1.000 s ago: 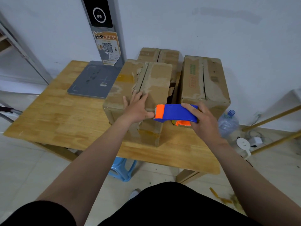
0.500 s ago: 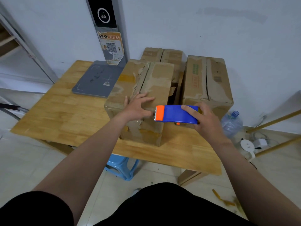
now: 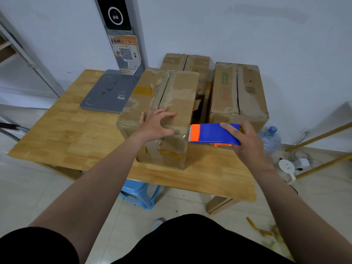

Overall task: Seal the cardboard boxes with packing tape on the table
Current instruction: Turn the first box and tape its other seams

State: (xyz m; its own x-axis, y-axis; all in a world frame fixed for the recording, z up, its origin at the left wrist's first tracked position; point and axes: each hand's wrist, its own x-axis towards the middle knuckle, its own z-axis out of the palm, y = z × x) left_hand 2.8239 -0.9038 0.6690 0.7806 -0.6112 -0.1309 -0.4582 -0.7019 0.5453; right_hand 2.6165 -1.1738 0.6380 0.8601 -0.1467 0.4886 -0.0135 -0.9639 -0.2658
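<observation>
Right grip [image 3: 245,143] is wrapped round a blue-and-orange tape dispenser [image 3: 211,133]; left grip [image 3: 156,124] presses spread fingers on the near cardboard box [image 3: 177,92]. Beneath both lies the wooden counter [image 3: 66,134]. Beyond the right grip stands a second cardboard box [image 3: 238,92]. The dispenser's orange toothed end hangs just beside the near box's right edge.

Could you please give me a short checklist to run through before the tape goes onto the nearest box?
1. Left hand presses down the worn brown cardboard box nearest the person: ok.
2. Right hand grips the blue and orange plastic tape dispenser: ok.
3. Dispenser's orange toothed end faces that box: ok.
4. Dispenser lined up on the box's top seam: not ok, it is beside the right edge.
5. Loose tape end ready: cannot tell.
6. Box stands fully on the light wooden table: ok.
</observation>
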